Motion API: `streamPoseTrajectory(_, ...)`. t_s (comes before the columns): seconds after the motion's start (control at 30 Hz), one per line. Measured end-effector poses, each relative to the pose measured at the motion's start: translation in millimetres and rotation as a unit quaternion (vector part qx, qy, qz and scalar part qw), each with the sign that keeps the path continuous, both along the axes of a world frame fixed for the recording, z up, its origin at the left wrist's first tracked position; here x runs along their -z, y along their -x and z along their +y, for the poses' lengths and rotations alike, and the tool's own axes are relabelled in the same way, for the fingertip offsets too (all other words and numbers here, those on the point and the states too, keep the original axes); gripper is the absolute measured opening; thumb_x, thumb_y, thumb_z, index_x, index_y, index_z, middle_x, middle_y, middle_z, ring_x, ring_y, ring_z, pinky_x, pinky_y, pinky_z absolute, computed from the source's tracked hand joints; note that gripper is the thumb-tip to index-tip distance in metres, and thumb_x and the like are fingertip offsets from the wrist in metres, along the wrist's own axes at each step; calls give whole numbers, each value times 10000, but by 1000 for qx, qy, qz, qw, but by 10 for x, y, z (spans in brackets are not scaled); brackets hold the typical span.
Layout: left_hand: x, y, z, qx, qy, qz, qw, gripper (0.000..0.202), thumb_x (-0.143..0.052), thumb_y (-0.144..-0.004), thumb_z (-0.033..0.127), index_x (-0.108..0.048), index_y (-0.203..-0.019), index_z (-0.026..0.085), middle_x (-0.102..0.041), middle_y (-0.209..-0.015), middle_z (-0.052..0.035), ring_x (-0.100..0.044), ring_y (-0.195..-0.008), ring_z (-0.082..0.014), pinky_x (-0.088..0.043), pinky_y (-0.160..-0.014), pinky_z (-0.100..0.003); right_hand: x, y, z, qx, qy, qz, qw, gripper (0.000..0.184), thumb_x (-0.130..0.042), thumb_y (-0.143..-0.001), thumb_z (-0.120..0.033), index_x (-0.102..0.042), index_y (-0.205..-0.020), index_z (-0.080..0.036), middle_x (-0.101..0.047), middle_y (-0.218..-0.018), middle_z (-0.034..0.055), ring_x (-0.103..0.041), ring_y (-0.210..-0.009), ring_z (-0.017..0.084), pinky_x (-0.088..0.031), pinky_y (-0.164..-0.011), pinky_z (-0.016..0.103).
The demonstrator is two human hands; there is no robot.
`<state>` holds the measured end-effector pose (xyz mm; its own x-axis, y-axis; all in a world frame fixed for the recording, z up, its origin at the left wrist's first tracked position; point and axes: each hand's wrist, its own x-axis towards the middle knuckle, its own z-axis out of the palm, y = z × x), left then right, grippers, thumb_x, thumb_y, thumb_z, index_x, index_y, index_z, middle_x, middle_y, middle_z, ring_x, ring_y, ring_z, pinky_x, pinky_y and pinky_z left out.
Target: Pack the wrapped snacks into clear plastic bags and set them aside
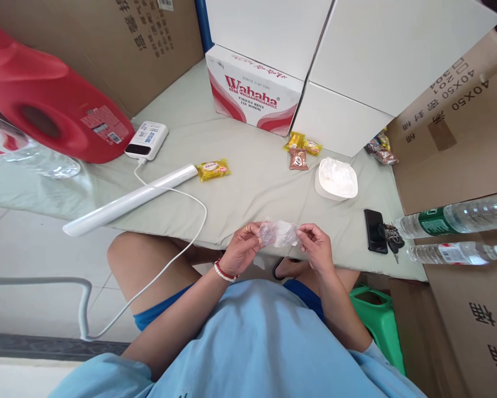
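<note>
A small, crumpled piece of clear plastic, like a thin bag or wrapper, is stretched between my hands just over the table's front edge. My left hand, with a bead bracelet at the wrist, pinches one end. The opposite end is pinched by my right hand. Beyond the right hand stands a white square tub with more crumpled clear plastic in it. Behind and left of the tub lie two yellow packets and a brown wrapped snack.
Another yellow packet touches a white tube-shaped bar; a cable runs from a white device. A red jug stands left. A phone, keys and bottles lie right. A Wahaha box and white boxes stand behind.
</note>
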<state>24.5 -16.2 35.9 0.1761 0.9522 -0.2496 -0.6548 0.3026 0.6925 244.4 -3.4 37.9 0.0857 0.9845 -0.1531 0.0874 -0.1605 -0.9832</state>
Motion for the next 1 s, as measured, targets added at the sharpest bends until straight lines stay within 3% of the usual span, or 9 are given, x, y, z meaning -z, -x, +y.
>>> streamPoseTrajectory(0.1, 27, 51, -11, 12, 10, -22, 1000, 272, -829, -609, 270, -608, -745, 191, -591, -820, 1, -568, -750, -134, -503, -710, -288, -22, -18, 27, -7, -32, -4, 999, 279, -746, -854, -490, -671, -909, -227, -568, -705, -34, -453, -527, 100, -400, -494, 252)
streamPoseTrajectory(0.2, 40, 79, -6, 15, 49, -30, 998, 383, -799, -700, 520, -638, -841, 202, -616, -901, -25, -627, -852, -197, -555, -754, -352, -70, -59, 29, -55, -62, -29, 996, 230, -718, -896, -460, -686, -925, -235, -599, -736, -23, -530, -568, 115, -460, -552, 268)
streamPoseTrajectory(0.3, 34, 49, 15, 27, 62, 49, 996, 526, -722, -762, 693, -668, -975, 215, -654, -975, -40, -637, -861, -202, -547, -736, -342, -127, -71, 18, -125, -86, -65, 986, 209, -689, -924, -447, -714, -920, -240, -653, -828, 13, -606, -657, 147, -531, -631, 301)
streamPoseTrajectory(0.4, 45, -2, 37, 71, 29, 171, 982, 447, -851, -693, 565, -691, -846, 177, -641, -805, -8, -562, -721, -139, -452, -666, -264, -153, -68, 6, -151, -117, -85, 978, 187, -665, -948, -418, -745, -925, -250, -701, -961, 47, -653, -745, 168, -562, -711, 331)
streamPoseTrajectory(0.47, 64, -19, 49, 72, 16, 192, 979, 393, -879, -673, 494, -670, -740, 167, -598, -700, 16, -501, -660, -112, -392, -633, -249, -150, -79, -5, -137, -136, -97, 976, 155, -683, -941, -392, -763, -920, -260, -719, -1030, 60, -671, -816, 186, -563, -756, 344)
streamPoseTrajectory(0.6, 102, 5, 72, 10, 39, 143, 989, 349, -862, -675, 463, -668, -725, 177, -579, -670, 28, -477, -635, -104, -368, -610, -246, -136, -155, -41, -109, -163, -96, 976, 85, -728, -915, -344, -789, -927, -286, -724, -1102, 73, -678, -986, 229, -554, -835, 379)
streamPoseTrajectory(0.77, 133, 62, 101, -48, 77, 100, 991, 348, -877, -649, 412, -618, -707, 187, -540, -658, 43, -458, -605, -90, -357, -571, -229, -128, -319, -90, -96, -166, -34, 981, 38, -763, -887, -308, -795, -905, -299, -699, -1149, 70, -676, -1010, 230, -545, -936, 438)
streamPoseTrajectory(1.0, 161, 4, 111, -49, 94, 75, 992, 422, -917, -623, 442, -599, -723, 184, -511, -657, 54, -439, -582, -72, -326, -524, -214, -41, -377, -64, -16, -90, 74, 993, 195, -851, -785, -391, -732, -867, -259, -697, -1124, 66, -658, -1003, 215, -552, -914, 415)
